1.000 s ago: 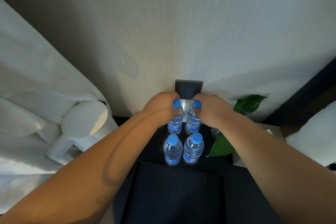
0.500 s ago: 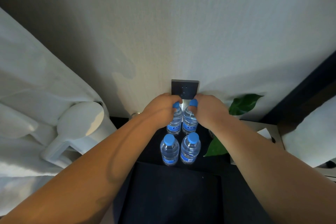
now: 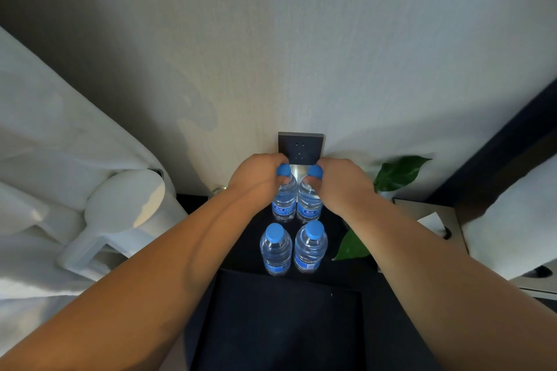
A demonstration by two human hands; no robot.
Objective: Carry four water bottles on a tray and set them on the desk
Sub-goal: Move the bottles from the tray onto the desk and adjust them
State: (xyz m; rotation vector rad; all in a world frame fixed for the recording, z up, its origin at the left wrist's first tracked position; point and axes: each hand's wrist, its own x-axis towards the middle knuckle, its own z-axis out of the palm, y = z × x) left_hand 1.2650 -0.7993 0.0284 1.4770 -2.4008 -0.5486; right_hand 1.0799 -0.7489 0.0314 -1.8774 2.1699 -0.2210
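Note:
Clear water bottles with blue caps and blue labels stand upright in a two-by-two block on a dark desk against the wall. My left hand grips the neck of the far left bottle. My right hand grips the neck of the far right bottle. The near left bottle and the near right bottle stand free, touching each other. A dark rectangular tray lies flat just in front of the near pair, with nothing on it.
A white electric kettle stands to the left beside a white curtain. A black wall socket sits right behind the bottles. Green plant leaves and a box with white paper are to the right.
The view has shifted slightly. Both hands stay closed on the necks of the two far bottles, which look a little more upright than a second ago. The near bottles have not moved.

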